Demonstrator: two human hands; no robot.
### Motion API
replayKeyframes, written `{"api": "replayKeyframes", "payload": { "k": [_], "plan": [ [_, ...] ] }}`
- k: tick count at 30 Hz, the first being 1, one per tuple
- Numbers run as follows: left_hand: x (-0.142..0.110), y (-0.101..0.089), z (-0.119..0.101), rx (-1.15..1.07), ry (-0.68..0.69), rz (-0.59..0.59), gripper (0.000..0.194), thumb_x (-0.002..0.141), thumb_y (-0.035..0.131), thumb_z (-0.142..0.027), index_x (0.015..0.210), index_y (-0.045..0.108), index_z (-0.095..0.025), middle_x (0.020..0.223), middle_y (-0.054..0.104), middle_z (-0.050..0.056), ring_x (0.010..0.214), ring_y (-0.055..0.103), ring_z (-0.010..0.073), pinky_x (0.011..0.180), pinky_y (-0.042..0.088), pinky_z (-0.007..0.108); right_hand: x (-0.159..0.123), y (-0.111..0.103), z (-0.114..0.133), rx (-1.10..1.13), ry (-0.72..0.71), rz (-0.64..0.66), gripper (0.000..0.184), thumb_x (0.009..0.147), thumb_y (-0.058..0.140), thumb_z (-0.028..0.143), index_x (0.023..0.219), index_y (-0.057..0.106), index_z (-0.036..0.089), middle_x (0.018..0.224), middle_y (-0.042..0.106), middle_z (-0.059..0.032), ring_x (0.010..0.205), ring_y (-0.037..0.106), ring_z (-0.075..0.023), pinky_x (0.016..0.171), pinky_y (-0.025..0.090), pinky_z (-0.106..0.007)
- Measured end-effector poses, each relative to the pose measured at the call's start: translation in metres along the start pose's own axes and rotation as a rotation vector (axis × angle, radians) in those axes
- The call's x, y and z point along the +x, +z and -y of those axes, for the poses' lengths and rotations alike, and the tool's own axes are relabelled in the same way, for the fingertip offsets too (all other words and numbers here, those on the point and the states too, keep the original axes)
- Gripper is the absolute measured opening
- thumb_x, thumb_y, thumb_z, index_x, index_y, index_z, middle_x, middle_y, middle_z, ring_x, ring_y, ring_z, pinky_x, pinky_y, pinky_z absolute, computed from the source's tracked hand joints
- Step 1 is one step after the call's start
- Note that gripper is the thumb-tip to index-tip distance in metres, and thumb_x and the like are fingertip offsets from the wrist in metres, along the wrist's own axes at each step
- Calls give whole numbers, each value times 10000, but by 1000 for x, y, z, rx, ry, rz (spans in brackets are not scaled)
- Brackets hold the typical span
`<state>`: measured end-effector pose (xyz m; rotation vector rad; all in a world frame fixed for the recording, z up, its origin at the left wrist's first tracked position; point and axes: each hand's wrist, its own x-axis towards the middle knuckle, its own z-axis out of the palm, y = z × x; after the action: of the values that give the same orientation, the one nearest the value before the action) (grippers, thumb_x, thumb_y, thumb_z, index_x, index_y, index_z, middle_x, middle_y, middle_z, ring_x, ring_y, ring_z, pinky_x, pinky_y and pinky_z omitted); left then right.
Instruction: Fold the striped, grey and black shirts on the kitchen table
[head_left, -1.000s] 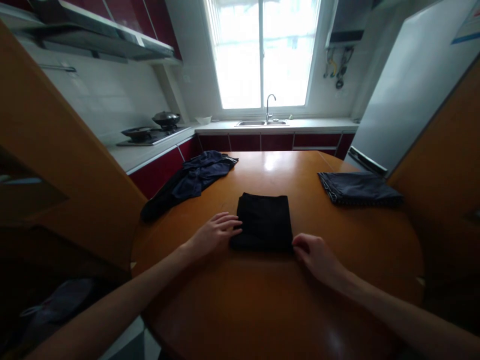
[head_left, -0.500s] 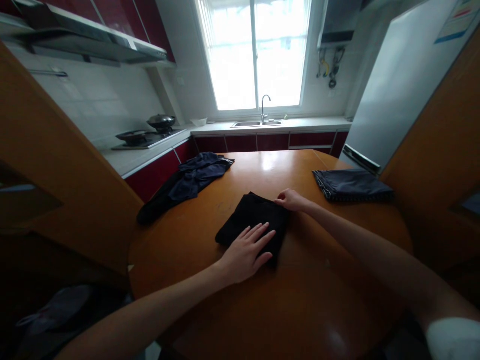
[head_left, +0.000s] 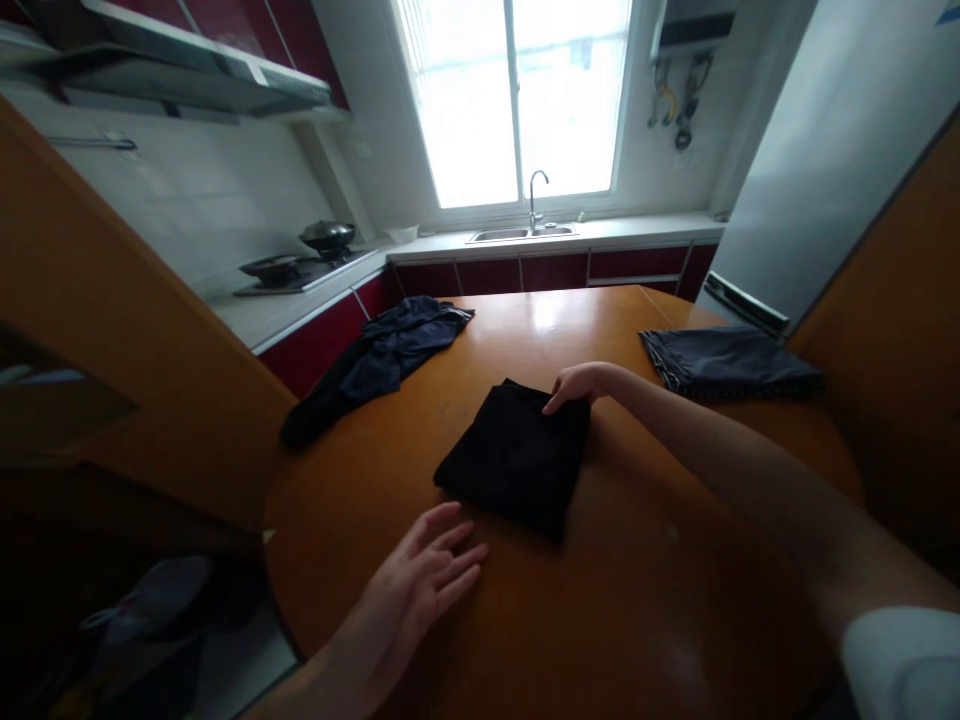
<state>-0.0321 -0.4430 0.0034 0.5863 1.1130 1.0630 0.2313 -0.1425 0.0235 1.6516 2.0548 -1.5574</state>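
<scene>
A black garment (head_left: 514, 455), folded into a flat squarish bundle, lies on the wooden table (head_left: 637, 590); which kind of garment it is I cannot tell. My right hand (head_left: 577, 385) grips its far right corner, thumb on top and the other fingers hidden beneath the cloth. My left hand (head_left: 427, 580) is off the cloth, near its front left edge, palm partly turned up and fingers spread with nothing in them.
Dark blue clothing (head_left: 390, 350) lies loosely heaped at the table's left edge. On the right rests a folded dark grey cloth (head_left: 727, 360). Behind the table are a counter with a sink (head_left: 525, 234), a stove with pans (head_left: 328, 237) and a fridge (head_left: 825, 170).
My left hand has lifted off the black garment and drawn back toward me, turning over. My right hand has shifted from the garment's edge to a grip over its corner.
</scene>
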Motion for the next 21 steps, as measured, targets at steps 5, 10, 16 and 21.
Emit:
{"api": "replayKeyframes", "payload": {
  "k": [5, 10, 16, 21],
  "plan": [
    [10, 28, -1, -60, -24, -16, 889, 769, 706, -132, 1527, 297, -350, 1373, 557, 107, 1180, 653, 282, 1118, 419, 476, -7, 2, -6, 208, -64, 75, 193, 697, 838, 238, 781, 685, 156, 809, 758, -48, 704, 706, -155, 636, 584, -208],
    [44, 47, -6, -32, 8, 3, 873, 786, 669, -80, 1534, 309, -350, 1343, 570, 95, 1131, 673, 255, 1085, 460, 463, -37, -19, -11, 381, -136, 4, 140, 746, 790, 198, 775, 660, 152, 751, 746, -43, 649, 696, -144, 629, 592, -198],
    [105, 89, -3, -43, 36, 65, 704, 855, 668, -139, 1485, 409, -319, 1381, 520, 119, 1114, 674, 266, 1011, 522, 445, -89, -68, -4, 557, -211, -203, 159, 731, 787, 142, 753, 629, 147, 685, 696, -18, 551, 636, -111, 515, 548, -166],
    [157, 154, 7, -80, 42, 203, 670, 921, 654, -209, 1506, 368, -360, 1297, 573, 107, 1006, 697, 213, 943, 548, 390, -125, -110, 9, 593, -321, -402, 161, 744, 773, 139, 795, 620, 137, 664, 661, 1, 560, 637, -115, 532, 565, -186]
  ]
}}
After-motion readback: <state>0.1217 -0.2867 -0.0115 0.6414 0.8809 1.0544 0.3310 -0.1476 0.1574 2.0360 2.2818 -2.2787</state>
